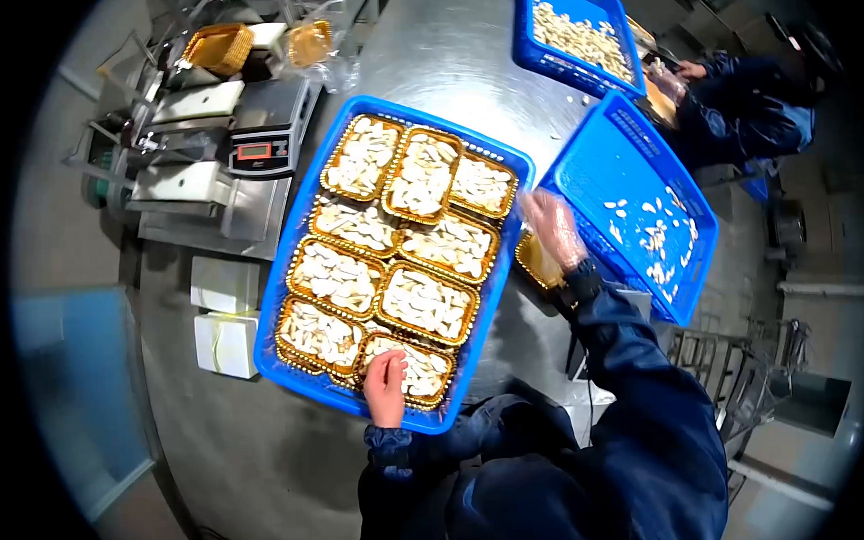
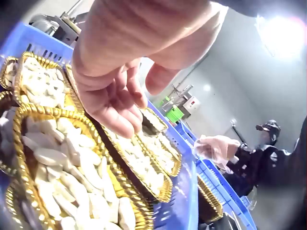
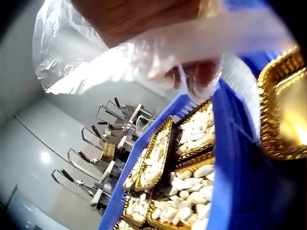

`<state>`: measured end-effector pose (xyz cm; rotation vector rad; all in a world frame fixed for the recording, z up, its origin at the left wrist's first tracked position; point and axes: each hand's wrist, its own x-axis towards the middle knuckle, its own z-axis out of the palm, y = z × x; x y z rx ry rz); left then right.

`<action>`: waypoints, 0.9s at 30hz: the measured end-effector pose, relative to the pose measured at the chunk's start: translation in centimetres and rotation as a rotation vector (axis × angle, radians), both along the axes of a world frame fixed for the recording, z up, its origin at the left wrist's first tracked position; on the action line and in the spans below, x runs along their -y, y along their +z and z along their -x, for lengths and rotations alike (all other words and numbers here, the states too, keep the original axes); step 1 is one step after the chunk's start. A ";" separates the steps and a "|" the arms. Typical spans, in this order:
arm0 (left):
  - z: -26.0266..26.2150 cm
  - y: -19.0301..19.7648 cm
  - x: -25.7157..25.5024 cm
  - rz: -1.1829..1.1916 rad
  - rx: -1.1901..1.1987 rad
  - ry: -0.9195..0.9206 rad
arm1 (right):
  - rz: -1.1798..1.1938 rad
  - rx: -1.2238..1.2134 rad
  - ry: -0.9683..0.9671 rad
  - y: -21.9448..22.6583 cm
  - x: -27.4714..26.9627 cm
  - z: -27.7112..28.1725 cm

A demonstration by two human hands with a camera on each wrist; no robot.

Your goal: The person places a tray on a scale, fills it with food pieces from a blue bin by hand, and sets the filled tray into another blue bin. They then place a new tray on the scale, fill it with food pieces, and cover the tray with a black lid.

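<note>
A blue crate (image 1: 288, 242) holds several gold plastic trays (image 1: 390, 252) filled with pale, elongated food pieces (image 1: 423, 299). Over the tray nearest the person's body is the bare left hand (image 1: 387, 386). Its fingers (image 2: 117, 117) hang loosely curled above the filled trays in the left wrist view, with nothing between them. The right hand (image 1: 554, 230) wears a clear plastic glove (image 3: 129, 62) and hovers by the crate's right rim. No object shows in its fingers. Below it, a gold tray (image 3: 292, 110) without pieces lies beside the crate.
A second blue crate (image 1: 628, 158) with scattered pieces stands at right, and a fuller blue crate (image 1: 529, 48) is behind it. Another person (image 1: 750, 107) works there. At left are a digital scale (image 1: 261, 154) and white boxes (image 1: 227, 344). All crates rest on a metal table (image 1: 433, 32).
</note>
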<state>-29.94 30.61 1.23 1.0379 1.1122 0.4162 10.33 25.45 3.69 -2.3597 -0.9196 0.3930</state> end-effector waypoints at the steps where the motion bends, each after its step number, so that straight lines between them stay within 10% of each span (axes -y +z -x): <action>1: -1.2 0.4 0.2 -0.004 0.013 -0.066 | 0.042 0.122 0.054 0.1 2.9 1.1; 7: -6.6 0.8 3.4 0.016 0.061 -0.439 | 0.484 0.534 0.164 -6.8 13.3 7.0; 27: -15.4 -1.1 11.5 -0.176 0.059 -0.667 | 0.059 0.356 0.170 -2.2 13.9 4.3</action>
